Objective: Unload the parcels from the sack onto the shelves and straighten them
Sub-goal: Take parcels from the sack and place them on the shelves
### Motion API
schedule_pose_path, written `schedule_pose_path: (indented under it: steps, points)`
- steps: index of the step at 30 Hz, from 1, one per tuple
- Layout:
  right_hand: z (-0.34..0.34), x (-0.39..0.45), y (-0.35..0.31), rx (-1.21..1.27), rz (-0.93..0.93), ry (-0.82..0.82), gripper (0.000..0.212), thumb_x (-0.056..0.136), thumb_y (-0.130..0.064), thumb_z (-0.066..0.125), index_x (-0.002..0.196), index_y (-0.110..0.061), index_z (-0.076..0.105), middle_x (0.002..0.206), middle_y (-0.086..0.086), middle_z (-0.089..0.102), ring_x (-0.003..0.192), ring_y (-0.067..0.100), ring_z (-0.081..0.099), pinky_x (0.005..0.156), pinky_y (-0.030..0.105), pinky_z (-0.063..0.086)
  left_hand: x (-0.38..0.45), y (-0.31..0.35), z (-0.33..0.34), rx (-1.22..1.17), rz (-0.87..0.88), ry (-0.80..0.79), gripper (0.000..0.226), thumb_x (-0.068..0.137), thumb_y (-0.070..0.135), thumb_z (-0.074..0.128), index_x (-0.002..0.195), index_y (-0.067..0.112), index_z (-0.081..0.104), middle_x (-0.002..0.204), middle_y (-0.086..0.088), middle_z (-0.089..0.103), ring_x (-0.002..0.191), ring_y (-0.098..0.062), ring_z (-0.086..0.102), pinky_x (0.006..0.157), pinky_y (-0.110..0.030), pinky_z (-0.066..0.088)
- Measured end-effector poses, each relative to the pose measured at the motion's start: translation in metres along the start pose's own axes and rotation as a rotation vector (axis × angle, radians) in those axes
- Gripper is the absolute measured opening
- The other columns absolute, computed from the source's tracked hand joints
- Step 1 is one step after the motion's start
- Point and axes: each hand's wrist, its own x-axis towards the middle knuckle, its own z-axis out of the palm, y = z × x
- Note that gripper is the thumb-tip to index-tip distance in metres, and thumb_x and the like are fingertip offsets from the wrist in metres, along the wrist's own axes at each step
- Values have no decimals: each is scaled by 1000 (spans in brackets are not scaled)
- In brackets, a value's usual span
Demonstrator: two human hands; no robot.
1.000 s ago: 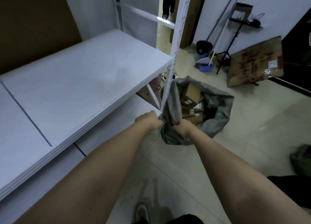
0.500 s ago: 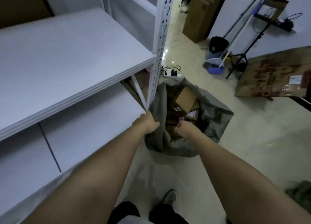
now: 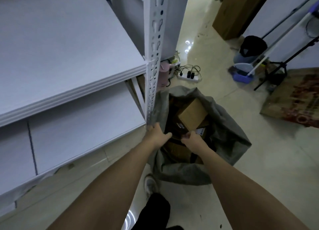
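A grey sack [image 3: 222, 126] stands open on the floor beside the white shelf post [image 3: 152, 57]. Several cardboard parcels fill it, and a light brown box [image 3: 192, 115] lies on top. My left hand [image 3: 156, 134] grips the sack's rim next to the post, thumb spread toward the opening. My right hand [image 3: 191, 140] reaches inside, fingers curled on the edge of a dark parcel [image 3: 176, 131] under the brown box. The upper shelf [image 3: 69, 48] and lower shelf [image 3: 86, 122] are bare white boards on my left.
A power strip [image 3: 189, 76] with cables and a pink item [image 3: 164, 74] lie behind the sack. Farther right are a tall cardboard box [image 3: 231, 17], a bin [image 3: 250, 52], a blue dustpan [image 3: 241, 75], a tripod and a printed flat carton [image 3: 296, 100]. My shoe [image 3: 151, 185] is near the sack.
I have leaned in over the sack. My right hand left the sack's rim and went down among the parcels. My left hand stayed at the rim by the post.
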Motion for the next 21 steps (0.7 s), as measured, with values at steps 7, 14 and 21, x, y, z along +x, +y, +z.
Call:
schedule_pose_path:
  steps: [7, 14, 21]
  points:
    - [-15, 97, 41, 198, 113, 2, 76, 89, -43, 60, 148, -13, 23, 134, 14, 50, 115, 32, 54, 98, 47, 47, 91, 22, 56, -104, -59, -73, 90, 85, 54, 60, 151, 16, 13, 156, -9, 19, 139, -28, 27, 110, -37, 30]
    - [-3, 206, 66, 448, 172, 81, 70, 94, -31, 55, 149, -9, 18, 148, 14, 35, 125, 35, 45, 99, 42, 43, 196, 19, 107, -174, -136, -79, 97, 80, 54, 65, 151, 14, 13, 152, -13, 24, 136, -31, 31, 109, -41, 31]
    - [23, 303, 92, 836, 357, 236, 77, 95, -46, 51, 153, -17, 9, 153, 14, 26, 133, 38, 36, 102, 48, 37, 298, 4, 161, -436, -254, 33, 113, 74, 57, 70, 152, 27, -6, 156, -11, 7, 140, -36, 21, 108, -49, 29]
